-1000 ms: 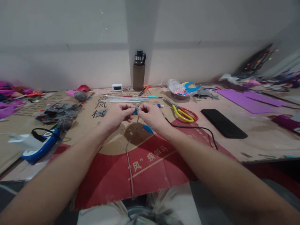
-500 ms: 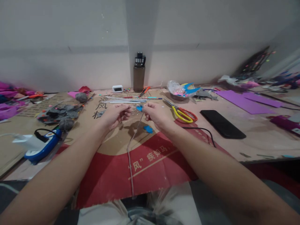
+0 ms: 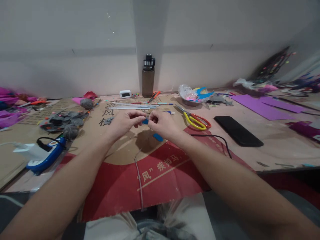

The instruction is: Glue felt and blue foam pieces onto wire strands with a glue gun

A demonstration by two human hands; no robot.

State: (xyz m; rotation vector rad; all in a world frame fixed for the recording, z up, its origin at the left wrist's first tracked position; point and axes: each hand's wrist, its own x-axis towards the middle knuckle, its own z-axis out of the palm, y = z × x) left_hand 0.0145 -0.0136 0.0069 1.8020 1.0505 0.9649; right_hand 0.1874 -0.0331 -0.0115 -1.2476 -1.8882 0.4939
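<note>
Above the middle of the cardboard, my two hands meet fingertip to fingertip. A small blue piece shows between them, partly hidden by the fingers. My left hand is closed in a pinch at its left side. My right hand pinches at its right side, with the grey yarn trailing down from there to the cardboard's front edge. Under the hands, a second blue piece lies flat on the brown and red cardboard.
Yellow and red handled scissors and a black phone lie to the right. Behind stand a bottle, a small white clock and a bowl of scraps. Grey yarn balls and a blue power strip are left.
My left hand has moved right to meet my right hand at the blue piece, which earlier showed as a heart shape at the right fingertips. My right hand has shifted slightly left.
</note>
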